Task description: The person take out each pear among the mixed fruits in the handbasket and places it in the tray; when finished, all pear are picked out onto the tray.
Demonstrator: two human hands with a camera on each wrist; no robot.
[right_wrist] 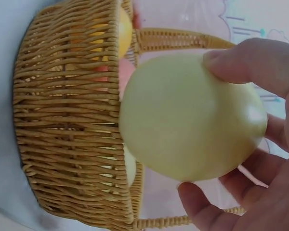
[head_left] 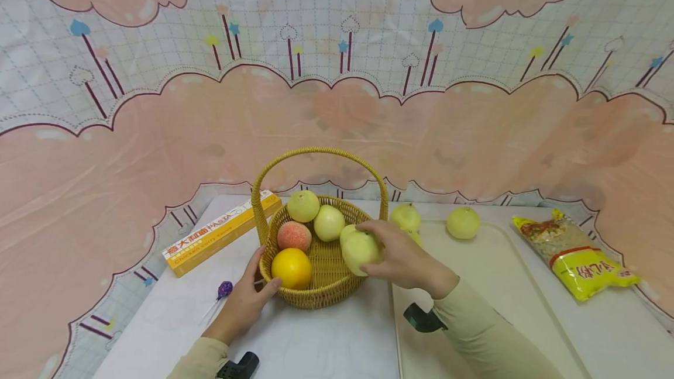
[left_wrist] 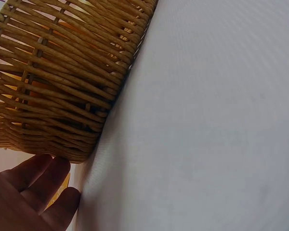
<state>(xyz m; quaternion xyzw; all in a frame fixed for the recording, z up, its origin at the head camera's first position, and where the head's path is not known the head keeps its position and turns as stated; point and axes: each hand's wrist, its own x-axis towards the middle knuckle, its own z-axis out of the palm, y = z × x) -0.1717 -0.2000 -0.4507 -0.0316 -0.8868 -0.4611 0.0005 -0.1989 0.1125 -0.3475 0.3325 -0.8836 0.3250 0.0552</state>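
A wicker basket (head_left: 322, 298) with a tall arched handle stands in front of me. Inside lie an orange (head_left: 292, 269), a peach (head_left: 294, 236) and pale green round fruits (head_left: 329, 223). My right hand (head_left: 402, 253) grips another pale green fruit (right_wrist: 192, 115) over the basket's right rim, thumb on one side and fingertips on the other. At the basket's left front my left hand (head_left: 247, 303) holds the rim, its thumb beside the orange. In the left wrist view, several fingers (left_wrist: 47, 180) lie against the lower wicker wall.
A pasta box (head_left: 223, 233) lies behind left, with a purple-wrapped lollipop (head_left: 224, 290) nearer me. To the right is a cream tray (head_left: 474, 309); pale green fruits (head_left: 463, 223) are at its far end. A yellow food packet (head_left: 584, 265) lies farther right.
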